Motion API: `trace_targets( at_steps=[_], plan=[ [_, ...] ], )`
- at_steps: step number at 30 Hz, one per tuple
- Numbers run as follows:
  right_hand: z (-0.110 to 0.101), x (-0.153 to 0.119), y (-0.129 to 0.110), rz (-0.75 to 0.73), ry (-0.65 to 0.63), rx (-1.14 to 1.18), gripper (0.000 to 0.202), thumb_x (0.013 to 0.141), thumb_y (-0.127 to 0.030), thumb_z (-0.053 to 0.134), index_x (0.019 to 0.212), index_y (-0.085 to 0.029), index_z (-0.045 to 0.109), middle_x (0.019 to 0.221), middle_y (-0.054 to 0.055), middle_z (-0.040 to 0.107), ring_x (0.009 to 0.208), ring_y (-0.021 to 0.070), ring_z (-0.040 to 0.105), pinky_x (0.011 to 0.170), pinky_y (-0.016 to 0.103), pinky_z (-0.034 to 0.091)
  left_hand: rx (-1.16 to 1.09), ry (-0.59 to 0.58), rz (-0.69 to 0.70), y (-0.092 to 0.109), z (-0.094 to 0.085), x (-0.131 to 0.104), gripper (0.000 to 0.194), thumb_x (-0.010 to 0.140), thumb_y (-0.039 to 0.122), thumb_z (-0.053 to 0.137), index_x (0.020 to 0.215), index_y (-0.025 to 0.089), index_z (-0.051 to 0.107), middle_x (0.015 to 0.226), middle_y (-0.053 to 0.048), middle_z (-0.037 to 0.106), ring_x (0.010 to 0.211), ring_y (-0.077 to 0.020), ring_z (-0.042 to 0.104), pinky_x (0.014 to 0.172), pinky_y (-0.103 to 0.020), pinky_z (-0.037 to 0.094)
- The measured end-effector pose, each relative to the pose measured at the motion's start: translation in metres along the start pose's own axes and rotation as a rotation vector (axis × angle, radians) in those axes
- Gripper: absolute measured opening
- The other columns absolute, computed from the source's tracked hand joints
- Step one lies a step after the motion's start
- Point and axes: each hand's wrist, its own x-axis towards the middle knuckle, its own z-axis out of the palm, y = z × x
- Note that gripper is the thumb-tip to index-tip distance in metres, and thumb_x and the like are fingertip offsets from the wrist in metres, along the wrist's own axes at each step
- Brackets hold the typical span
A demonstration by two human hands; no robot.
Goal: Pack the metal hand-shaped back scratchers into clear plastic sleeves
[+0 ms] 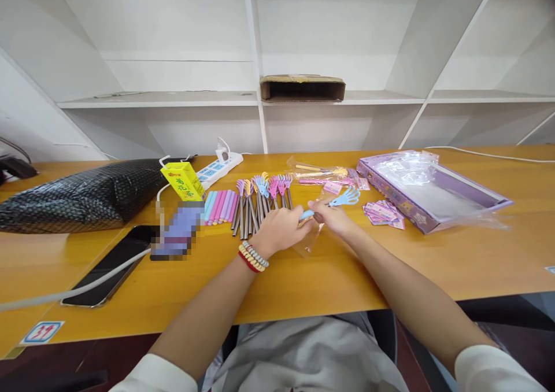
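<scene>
A light blue hand-shaped scratcher lies between my two hands above the table, its fingers pointing right. My left hand is closed round its blue handle end. My right hand pinches it nearer the blue claw. Under my hands is a clear plastic bag. Left of them lie several scratcher heads with metal rods in purple, orange, blue and pink. Beside these is a row of blue, pink and purple handle tubes. Pink cards lie to the right of my right hand.
A purple box holding clear plastic bags stands at the right. Bagged scratchers lie behind my hands. At the left are a black wrapped parcel, a yellow drink carton, a phone, a white cable and a power strip.
</scene>
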Motion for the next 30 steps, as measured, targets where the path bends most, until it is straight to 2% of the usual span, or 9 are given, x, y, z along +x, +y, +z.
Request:
trace_targets(
  at_steps=[3,8,10,12,14,19,21,27,30],
  plan=[
    [-0.003,-0.002,-0.006,-0.075,-0.035,-0.04,0.046,0.076,-0.041,0.054,0.043,-0.019,0.032,0.043,-0.005,0.026,0.043,0.0067,0.022,0.046,0.026,0.017,-0.244,-0.106,0.071,-0.004,-0.006,0.006,0.032,0.084,0.045,0.041,0.07,0.018,0.05,0.059,0.0,0.051,0.056,-0.0135,0.05,0.056,-0.025,0.035],
    [-0.001,-0.013,-0.02,-0.143,-0.054,-0.12,0.044,0.076,-0.039,0.052,0.043,-0.019,0.032,0.043,-0.005,0.025,0.044,0.0067,0.022,0.045,0.026,0.017,-0.738,-0.45,0.18,-0.015,-0.022,0.008,0.029,0.08,0.037,0.048,0.06,0.017,0.041,0.053,0.005,0.035,0.049,-0.0071,0.034,0.048,-0.022,0.027],
    [0.001,-0.016,-0.024,-0.154,-0.061,-0.147,0.045,0.077,-0.041,0.051,0.043,-0.019,0.03,0.044,-0.004,0.024,0.044,0.0068,0.022,0.045,0.026,0.017,-0.828,-0.573,0.161,-0.019,-0.026,0.006,0.026,0.079,0.035,0.05,0.062,0.017,0.042,0.052,0.006,0.034,0.047,-0.0068,0.032,0.046,-0.022,0.025],
    [0.002,-0.018,-0.026,-0.168,-0.056,-0.178,0.046,0.077,-0.043,0.05,0.044,-0.019,0.029,0.045,-0.004,0.024,0.045,0.0073,0.022,0.045,0.026,0.018,-0.835,-0.617,0.152,-0.021,-0.029,0.004,0.024,0.078,0.034,0.05,0.062,0.017,0.044,0.051,0.006,0.035,0.045,-0.007,0.032,0.045,-0.022,0.025],
    [0.0,-0.019,-0.028,-0.186,-0.034,-0.215,0.047,0.078,-0.044,0.049,0.044,-0.019,0.029,0.045,-0.003,0.024,0.045,0.0078,0.023,0.045,0.026,0.019,-0.748,-0.529,0.174,-0.019,-0.028,0.003,0.022,0.079,0.032,0.048,0.063,0.017,0.046,0.051,0.005,0.038,0.046,-0.0076,0.036,0.046,-0.022,0.027],
    [-0.009,-0.019,-0.032,-0.255,0.037,-0.237,0.045,0.08,-0.042,0.049,0.045,-0.019,0.031,0.046,-0.003,0.027,0.045,0.0082,0.025,0.046,0.027,0.02,-0.128,0.01,0.144,-0.009,-0.016,0.003,0.023,0.083,0.031,0.04,0.072,0.017,0.055,0.058,-0.002,0.055,0.054,-0.0145,0.053,0.054,-0.026,0.036],
    [-0.01,-0.019,-0.034,-0.276,0.053,-0.203,0.045,0.08,-0.04,0.049,0.044,-0.019,0.033,0.045,-0.003,0.027,0.045,0.0082,0.025,0.046,0.027,0.02,0.078,0.132,0.084,-0.007,-0.01,0.004,0.029,0.085,0.034,0.036,0.077,0.016,0.057,0.061,-0.005,0.059,0.058,-0.019,0.058,0.054,-0.029,0.037],
    [-0.001,-0.016,-0.022,-0.191,0.029,-0.001,0.048,0.079,-0.048,0.052,0.045,-0.019,0.033,0.045,-0.004,0.025,0.044,0.0077,0.023,0.046,0.026,0.019,0.168,0.092,0.03,-0.005,0.001,0.005,0.028,0.085,0.035,0.037,0.082,0.017,0.059,0.065,-0.007,0.063,0.061,-0.0221,0.061,0.055,-0.03,0.04],
    [0.005,-0.011,-0.012,-0.193,0.005,-0.055,0.049,0.074,-0.054,0.056,0.047,-0.018,0.036,0.047,-0.005,0.026,0.047,0.0075,0.024,0.047,0.025,0.02,0.144,0.076,0.03,-0.001,0.005,0.003,0.029,0.086,0.033,0.034,0.086,0.017,0.059,0.068,-0.008,0.064,0.063,-0.0217,0.062,0.056,-0.03,0.041]
  ],
)
